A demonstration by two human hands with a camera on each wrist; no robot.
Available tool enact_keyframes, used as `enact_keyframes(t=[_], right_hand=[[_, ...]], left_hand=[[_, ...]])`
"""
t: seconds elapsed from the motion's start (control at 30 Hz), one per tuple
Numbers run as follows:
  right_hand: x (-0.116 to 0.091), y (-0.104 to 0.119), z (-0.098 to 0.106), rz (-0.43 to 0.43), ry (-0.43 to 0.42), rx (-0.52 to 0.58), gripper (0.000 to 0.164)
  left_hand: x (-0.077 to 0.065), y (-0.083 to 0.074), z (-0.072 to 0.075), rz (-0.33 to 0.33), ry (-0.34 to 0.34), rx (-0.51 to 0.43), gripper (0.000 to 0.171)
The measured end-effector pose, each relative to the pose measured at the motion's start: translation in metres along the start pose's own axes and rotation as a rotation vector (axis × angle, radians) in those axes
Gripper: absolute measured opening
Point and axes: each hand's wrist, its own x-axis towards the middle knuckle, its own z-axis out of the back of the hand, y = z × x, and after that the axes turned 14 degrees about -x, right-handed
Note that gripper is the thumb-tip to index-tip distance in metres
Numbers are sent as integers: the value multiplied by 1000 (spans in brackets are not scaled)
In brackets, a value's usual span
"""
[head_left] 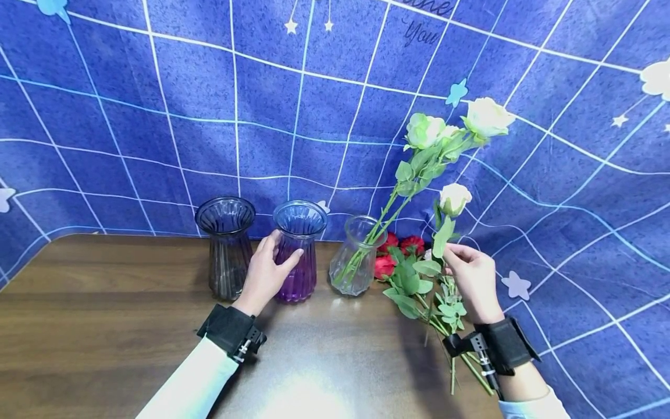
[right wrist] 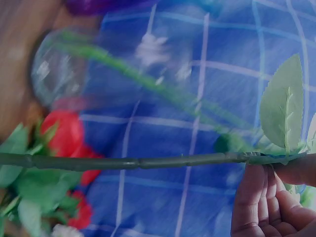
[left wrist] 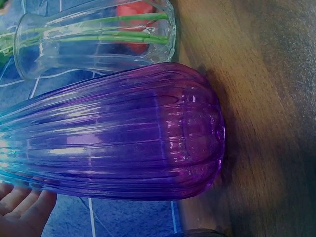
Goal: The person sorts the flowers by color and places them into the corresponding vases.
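My left hand (head_left: pixel 267 270) holds a ribbed glass vase (head_left: pixel 297 273), blue at the rim and purple below, standing on the table. The thumb lies across its front; the other fingers are at its left side, partly hidden. In the right wrist view, my right hand (right wrist: pixel 269 202) pinches the green stem (right wrist: pixel 163 162) of a single white rose (head_left: pixel 454 199) between thumb and fingers, just below a leaf. The rose is upright in the head view, right of the clear glass vase (head_left: pixel 345 270). White roses (head_left: pixel 487 119) lean rightward out of that clear vase.
A dark grey glass vase (head_left: pixel 227 256) stands left of the purple one. Red roses (head_left: pixel 384 266) with green leaves and stems lie on the wooden table (head_left: pixel 131 326) near my right hand. Behind hangs a blue cloth (head_left: pixel 199 87) with white lines.
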Motion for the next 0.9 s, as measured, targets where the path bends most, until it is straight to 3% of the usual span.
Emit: enact_keyframes(t=[0.37, 0.67, 0.9], right_hand=[[-12, 57, 2, 115, 30, 166, 27], [-4, 100, -8, 217, 37, 292, 27], [6, 140, -17, 277, -3, 427, 13]], left_hand=[[0, -1, 0, 9, -16, 9, 68], [0, 0, -2, 19, -5, 6, 69], [0, 2, -2, 0, -21, 3, 69]])
